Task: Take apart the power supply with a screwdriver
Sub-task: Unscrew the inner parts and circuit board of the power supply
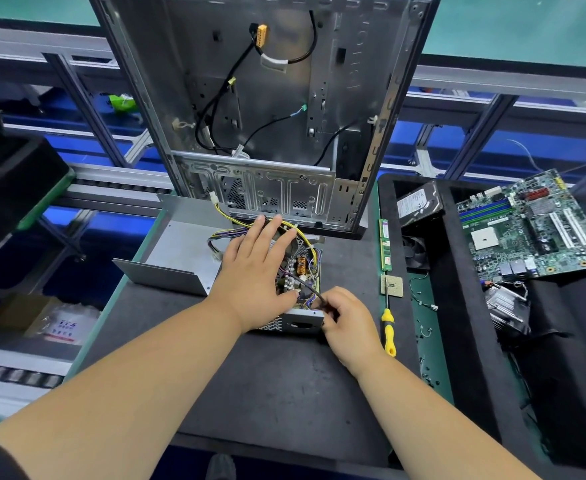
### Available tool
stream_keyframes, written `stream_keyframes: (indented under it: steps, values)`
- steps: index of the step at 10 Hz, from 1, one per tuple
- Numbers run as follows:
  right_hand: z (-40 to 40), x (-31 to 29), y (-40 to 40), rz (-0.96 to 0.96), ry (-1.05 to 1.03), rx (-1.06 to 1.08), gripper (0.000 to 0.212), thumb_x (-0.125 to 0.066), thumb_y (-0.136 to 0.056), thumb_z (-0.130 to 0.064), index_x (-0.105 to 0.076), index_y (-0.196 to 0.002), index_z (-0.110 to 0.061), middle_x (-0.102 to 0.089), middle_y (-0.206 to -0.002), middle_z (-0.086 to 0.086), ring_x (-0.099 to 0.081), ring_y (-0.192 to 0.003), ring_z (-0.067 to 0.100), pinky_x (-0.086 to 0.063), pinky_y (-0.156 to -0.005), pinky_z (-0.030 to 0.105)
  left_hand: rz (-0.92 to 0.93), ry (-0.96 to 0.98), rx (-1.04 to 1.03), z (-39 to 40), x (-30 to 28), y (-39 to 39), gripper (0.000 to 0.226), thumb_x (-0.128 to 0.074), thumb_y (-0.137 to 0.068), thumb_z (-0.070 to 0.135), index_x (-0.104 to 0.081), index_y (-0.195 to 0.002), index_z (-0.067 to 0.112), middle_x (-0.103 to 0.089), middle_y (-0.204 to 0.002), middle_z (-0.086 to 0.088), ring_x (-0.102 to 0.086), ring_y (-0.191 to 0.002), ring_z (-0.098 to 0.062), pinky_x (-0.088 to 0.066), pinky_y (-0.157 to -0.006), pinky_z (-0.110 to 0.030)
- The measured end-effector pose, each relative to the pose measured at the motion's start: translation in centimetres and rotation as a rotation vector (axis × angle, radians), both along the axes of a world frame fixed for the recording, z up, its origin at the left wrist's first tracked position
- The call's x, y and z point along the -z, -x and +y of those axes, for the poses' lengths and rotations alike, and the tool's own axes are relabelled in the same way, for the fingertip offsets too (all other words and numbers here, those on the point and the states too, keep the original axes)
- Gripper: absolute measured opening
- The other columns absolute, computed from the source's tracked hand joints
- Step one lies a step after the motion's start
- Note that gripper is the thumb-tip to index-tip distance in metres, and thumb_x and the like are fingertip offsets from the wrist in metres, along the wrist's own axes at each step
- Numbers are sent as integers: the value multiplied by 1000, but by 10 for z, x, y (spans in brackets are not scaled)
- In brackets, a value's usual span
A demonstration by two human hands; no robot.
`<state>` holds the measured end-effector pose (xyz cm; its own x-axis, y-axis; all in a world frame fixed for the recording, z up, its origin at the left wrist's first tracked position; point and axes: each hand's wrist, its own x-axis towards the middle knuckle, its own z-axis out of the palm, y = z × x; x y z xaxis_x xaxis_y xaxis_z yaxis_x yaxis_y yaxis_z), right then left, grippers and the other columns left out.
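Note:
The power supply [302,318] lies open on the dark mat, its circuit board, copper coil and coloured wires showing. Its grey metal cover [180,251] lies off to the left. My left hand [256,271] rests flat on the top of the unit with fingers straight. My right hand [345,317] pinches a dark cable [305,282] at the unit's near right corner. A yellow-handled screwdriver [388,327] lies on the mat to the right, in neither hand.
An empty computer case [270,98] stands upright behind the unit. A RAM stick [385,244] and a CPU chip [392,285] lie right of it. A black tray [457,306] holds a hard drive [419,202], motherboard [534,226] and cooler [508,303].

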<state>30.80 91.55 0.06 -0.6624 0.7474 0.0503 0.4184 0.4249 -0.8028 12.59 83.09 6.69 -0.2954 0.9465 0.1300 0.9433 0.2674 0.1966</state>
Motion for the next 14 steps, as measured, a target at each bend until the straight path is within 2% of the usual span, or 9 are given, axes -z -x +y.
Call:
stream_keyframes:
  steps: [4, 7, 8, 9, 11, 12, 14]
  values:
    - [0, -6, 3, -33, 17, 44, 20, -60, -87, 1, -67, -87, -17, -60, -89, -1, -56, -83, 20, -48, -77, 33, -12, 4, 3, 1, -3, -1, 96, -49, -72, 59, -6, -155, 36, 8, -165, 8, 17, -150, -14, -1, -119, -42]
    - [0, -8, 2, -48, -4, 40, 19, -60, -88, 1, -67, -88, -17, -58, -89, -2, -55, -81, 18, -44, -73, 25, -14, 13, 3, 1, -5, -2, 95, -48, -74, 60, -6, -156, 35, 9, -165, 9, 19, -150, -13, -1, -119, -42]
    - [-3, -8, 0, -46, -35, -22, 20, -59, -87, 4, -66, -87, -15, -57, -89, -3, -55, -81, 20, -46, -74, 28, -18, 7, 0, 0, -5, -2, 95, -50, -74, 58, -7, -156, 35, 9, -165, 9, 19, -150, -13, 0, -119, -42]
    - [-1, -8, 1, -39, -24, 12, 19, -59, -87, 3, -66, -87, -15, -58, -89, -2, -56, -81, 19, -47, -75, 29, -18, 12, 6, 0, -5, -2, 95, -51, -74, 58, -7, -156, 36, 9, -165, 9, 19, -150, -13, 1, -119, -41]
    - [-3, -7, 0, -25, -49, -27, 22, -57, -84, 7, -65, -87, -14, -55, -87, -3, -54, -78, 19, -45, -72, 27, -14, 8, 2, -1, -5, -2, 95, -51, -74, 58, -7, -155, 36, 9, -165, 10, 19, -149, -12, 4, -117, -38]
    - [-1, -8, 2, -32, -18, 34, 21, -58, -86, 5, -66, -85, -15, -55, -86, -4, -52, -76, 14, -43, -70, 24, -23, 10, 7, -1, -6, -3, 95, -52, -74, 57, -7, -155, 36, 8, -165, 10, 18, -150, -12, 4, -116, -38]
    - [-4, -7, 0, -23, -27, 0, 20, -58, -87, 4, -66, -87, -14, -56, -88, -1, -53, -77, 17, -45, -71, 28, -12, 2, 9, -1, -6, -3, 95, -53, -74, 57, -8, -155, 36, 5, -165, 9, 17, -150, -13, 11, -113, -32]
